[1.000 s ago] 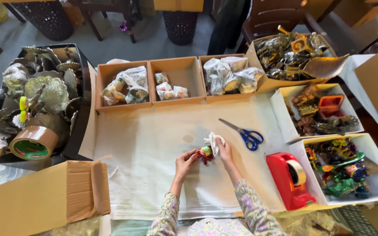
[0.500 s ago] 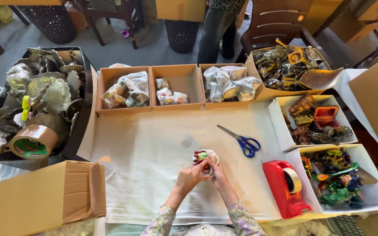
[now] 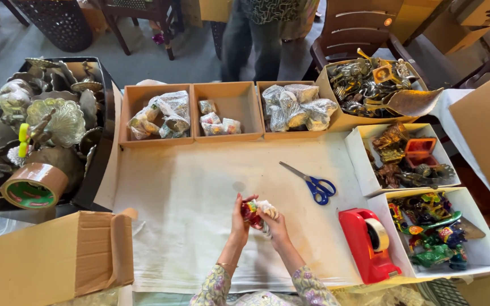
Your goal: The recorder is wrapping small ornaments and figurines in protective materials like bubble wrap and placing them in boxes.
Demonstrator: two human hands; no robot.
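Observation:
Both my hands meet over the middle of the white table sheet (image 3: 188, 187). My left hand (image 3: 239, 218) grips a small colourful figurine (image 3: 252, 212) from the left. My right hand (image 3: 275, 222) holds the same figurine from the right, pressing crinkled clear plastic wrap (image 3: 267, 207) around it. Most of the figurine is hidden by fingers and wrap.
Blue-handled scissors (image 3: 311, 182) and a red tape dispenser (image 3: 367, 243) lie to the right. Three cardboard trays (image 3: 231, 105) of wrapped items line the far edge. White boxes (image 3: 472, 238) of figurines stand right, metal ornaments and a tape roll (image 3: 34, 185) left, an open carton (image 3: 46, 260) near left. A person (image 3: 262, 34) stands beyond the table.
Both hands with the figurine have drifted slightly nearer to me and lower on the sheet. The wrap has been folded closer round the figurine. The camera view shifted a little.

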